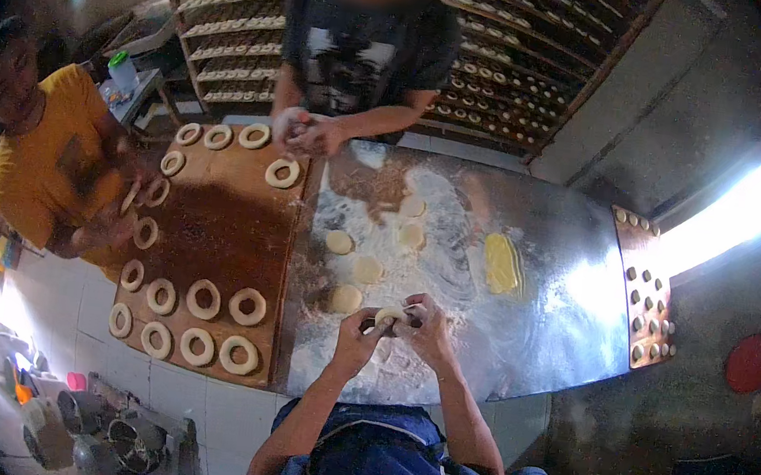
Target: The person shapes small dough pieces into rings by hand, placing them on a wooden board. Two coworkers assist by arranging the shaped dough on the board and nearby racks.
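Just above the near edge of the floured table, my left hand [358,336] and my right hand [428,337] pinch a small piece of pale dough [388,314] between them. It looks curved like a ring, though my fingers cover part of it. Close by on the flour lie several round dough pieces, the nearest being a flat dough round [345,299] just left of my left hand. Another dough round [367,269] sits a little farther away.
A wooden board [223,220] on the left carries several dough rings [244,306]. A yellow slab [503,264] rests on the metal table [540,321]. Two co-workers [363,57] stand opposite and at left, hands over the board. Beyond are loaded racks [502,73]; far right, a smaller board [644,296].
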A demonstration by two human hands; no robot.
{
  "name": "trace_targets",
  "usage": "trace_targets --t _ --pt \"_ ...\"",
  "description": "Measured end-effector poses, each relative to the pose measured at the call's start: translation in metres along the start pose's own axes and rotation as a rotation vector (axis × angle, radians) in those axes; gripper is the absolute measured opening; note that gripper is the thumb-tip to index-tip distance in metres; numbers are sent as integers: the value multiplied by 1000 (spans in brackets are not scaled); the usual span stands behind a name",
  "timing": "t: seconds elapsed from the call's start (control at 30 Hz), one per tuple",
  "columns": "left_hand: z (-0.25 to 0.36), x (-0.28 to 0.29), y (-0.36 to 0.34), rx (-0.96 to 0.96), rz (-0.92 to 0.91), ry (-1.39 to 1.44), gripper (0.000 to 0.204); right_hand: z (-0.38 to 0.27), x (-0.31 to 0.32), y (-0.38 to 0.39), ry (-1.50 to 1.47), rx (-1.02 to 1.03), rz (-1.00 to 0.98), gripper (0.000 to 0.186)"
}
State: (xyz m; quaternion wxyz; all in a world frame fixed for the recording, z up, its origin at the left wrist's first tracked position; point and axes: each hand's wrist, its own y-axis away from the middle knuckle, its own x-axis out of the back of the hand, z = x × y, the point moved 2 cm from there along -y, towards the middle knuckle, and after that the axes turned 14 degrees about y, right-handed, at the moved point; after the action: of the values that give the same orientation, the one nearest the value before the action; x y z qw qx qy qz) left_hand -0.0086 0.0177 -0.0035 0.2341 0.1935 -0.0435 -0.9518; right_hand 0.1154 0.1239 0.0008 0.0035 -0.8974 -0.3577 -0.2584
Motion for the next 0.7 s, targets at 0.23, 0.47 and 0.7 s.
trace_targets --t 0.23,0.47,0.7 --pt "-22 -53 4 24 40 436 32 -15 50 33 -269 46 -136 59" --pt "-25 -85 11 105 -108 661 49 54 65 17 -164 -88 -204 35" --pt "-65 -107 -8 -53 97 331 22 69 65 44 -752 -136 -127 57"
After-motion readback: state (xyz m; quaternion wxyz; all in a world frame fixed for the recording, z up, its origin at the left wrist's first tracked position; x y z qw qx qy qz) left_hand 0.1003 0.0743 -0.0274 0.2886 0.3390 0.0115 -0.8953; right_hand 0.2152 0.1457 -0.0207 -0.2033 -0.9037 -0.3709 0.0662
